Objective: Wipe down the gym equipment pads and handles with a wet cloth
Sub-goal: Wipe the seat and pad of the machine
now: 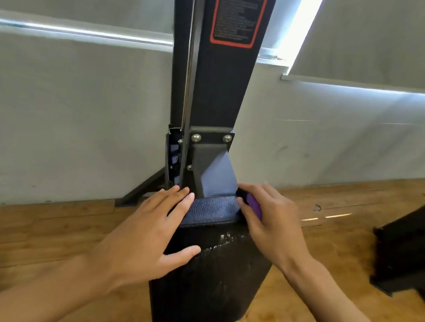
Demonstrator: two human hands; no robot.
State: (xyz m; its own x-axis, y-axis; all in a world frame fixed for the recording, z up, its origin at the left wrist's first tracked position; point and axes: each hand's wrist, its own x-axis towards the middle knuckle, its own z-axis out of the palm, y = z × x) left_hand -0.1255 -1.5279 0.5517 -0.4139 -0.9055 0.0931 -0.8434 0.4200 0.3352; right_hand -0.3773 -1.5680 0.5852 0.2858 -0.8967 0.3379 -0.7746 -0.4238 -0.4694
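Left hand (149,230) flat on pad (218,282), fingers straight; right hand (275,224) fingers curled round purple cloth (253,206) at pad's top corner.

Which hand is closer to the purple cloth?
Right. The right hand grips the purple cloth at the far right corner of the pad; the left hand rests flat on its left side.

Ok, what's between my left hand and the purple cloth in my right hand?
Head view: only the bare top edge of the black textured vinyl pad runs between the left hand and the purple cloth that the right hand grips.
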